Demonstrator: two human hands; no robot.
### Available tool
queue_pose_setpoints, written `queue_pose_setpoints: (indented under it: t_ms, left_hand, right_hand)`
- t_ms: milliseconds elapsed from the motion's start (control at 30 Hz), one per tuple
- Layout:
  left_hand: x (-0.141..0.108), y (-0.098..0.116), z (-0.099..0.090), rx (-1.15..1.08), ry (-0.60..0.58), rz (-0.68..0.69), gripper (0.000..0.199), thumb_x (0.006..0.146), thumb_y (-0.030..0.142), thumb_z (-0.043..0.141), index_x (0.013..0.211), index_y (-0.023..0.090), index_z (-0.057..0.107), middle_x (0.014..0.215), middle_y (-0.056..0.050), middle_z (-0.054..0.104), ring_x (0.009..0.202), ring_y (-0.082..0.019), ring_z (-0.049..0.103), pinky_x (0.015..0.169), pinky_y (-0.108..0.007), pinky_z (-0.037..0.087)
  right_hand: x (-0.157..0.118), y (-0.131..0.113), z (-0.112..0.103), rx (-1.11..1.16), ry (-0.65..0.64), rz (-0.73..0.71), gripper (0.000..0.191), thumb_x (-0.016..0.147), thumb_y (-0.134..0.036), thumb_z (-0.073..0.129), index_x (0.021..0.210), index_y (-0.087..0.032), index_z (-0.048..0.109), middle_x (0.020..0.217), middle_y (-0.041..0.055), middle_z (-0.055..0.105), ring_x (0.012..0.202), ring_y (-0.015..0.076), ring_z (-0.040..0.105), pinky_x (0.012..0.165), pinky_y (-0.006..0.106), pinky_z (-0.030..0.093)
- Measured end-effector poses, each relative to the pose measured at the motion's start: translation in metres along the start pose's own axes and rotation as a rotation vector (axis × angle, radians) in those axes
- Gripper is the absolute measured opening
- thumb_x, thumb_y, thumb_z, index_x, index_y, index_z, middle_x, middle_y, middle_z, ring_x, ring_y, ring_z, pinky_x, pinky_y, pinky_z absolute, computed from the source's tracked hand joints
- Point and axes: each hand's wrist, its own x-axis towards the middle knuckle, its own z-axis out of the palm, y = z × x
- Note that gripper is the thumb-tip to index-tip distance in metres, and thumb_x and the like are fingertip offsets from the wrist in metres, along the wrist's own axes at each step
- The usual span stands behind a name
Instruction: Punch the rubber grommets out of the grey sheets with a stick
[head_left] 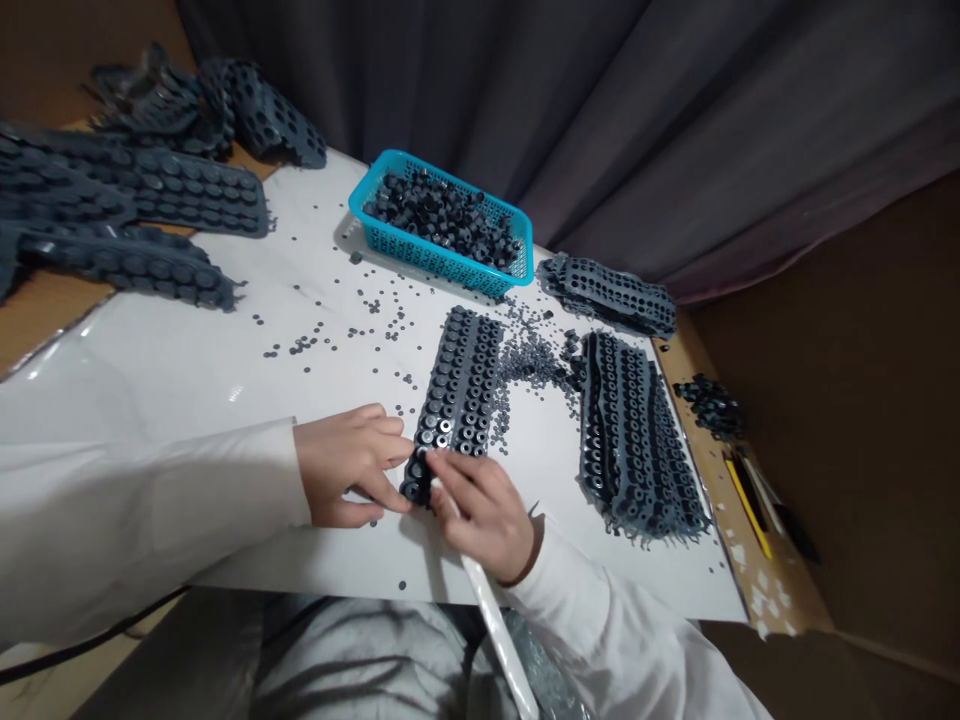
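Observation:
A dark grey rubber sheet (pixel 466 375) with rows of round cups lies on the white table in front of me. My left hand (pixel 352 465) rests at its lower left edge, fingers spread, index fingertip against the sheet's corner. My right hand (pixel 484 512) is closed around a white stick (pixel 499 635), whose lower part sticks out below the hand towards my lap. The fingertips of that hand are at the sheet's lower end, and they hide the stick's tip. Small dark discs (pixel 534 358) are heaped along the sheet's right side.
A blue basket (pixel 450 262) of small black parts stands at the back. More rubber sheets lie stacked at the right (pixel 637 440), back right (pixel 615 293) and far left (pixel 187 190). A yellow tool (pixel 748 505) and a black pile (pixel 712 405) lie at the right edge.

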Motion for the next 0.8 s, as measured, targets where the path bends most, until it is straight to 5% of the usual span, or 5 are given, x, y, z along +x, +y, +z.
queue_pose_setpoints:
  t_ms: [133,333,533,800]
  left_hand:
    - [0.000,0.000,-0.001,0.002,-0.026,-0.016,0.030,0.072,0.021,0.063,0.099,0.033,0.068,0.071,-0.001,0.047,0.067,-0.018,0.040,0.063,-0.035,0.025]
    - [-0.002,-0.001,0.001,-0.032,-0.017,-0.019,0.030,0.075,0.021,0.060,0.101,0.033,0.068,0.071,-0.002,0.048,0.067,-0.018,0.040,0.064,-0.035,0.025]
    - [-0.003,0.000,0.002,-0.047,-0.010,-0.035,0.030,0.074,0.020,0.059,0.100,0.032,0.068,0.070,-0.001,0.047,0.065,-0.018,0.039,0.064,-0.035,0.025]
    - [-0.004,-0.001,0.004,-0.049,-0.001,-0.032,0.030,0.075,0.020,0.059,0.101,0.032,0.067,0.069,-0.001,0.047,0.066,-0.018,0.040,0.063,-0.035,0.025]
  right_hand:
    - [-0.003,0.012,-0.004,0.041,-0.012,-0.011,0.015,0.086,-0.010,0.056,0.093,-0.023,0.061,0.110,0.0082,0.070,0.101,0.0199,0.065,0.074,0.035,0.055]
    - [-0.002,0.035,-0.028,0.028,0.243,0.474,0.009,0.087,-0.015,0.056,0.093,-0.021,0.060,0.106,0.0090,0.070,0.097,0.0205,0.068,0.076,0.033,0.058]
    - [-0.002,0.063,-0.052,-0.227,0.341,0.695,0.015,0.087,-0.030,0.057,0.091,-0.016,0.061,0.067,0.0027,0.069,0.051,0.0143,0.064,0.044,0.021,0.045]
    - [0.006,0.055,-0.041,0.471,0.287,0.826,0.013,0.082,-0.032,0.063,0.078,-0.020,0.061,0.084,0.0038,0.068,0.085,0.0182,0.065,0.079,0.033,0.051]
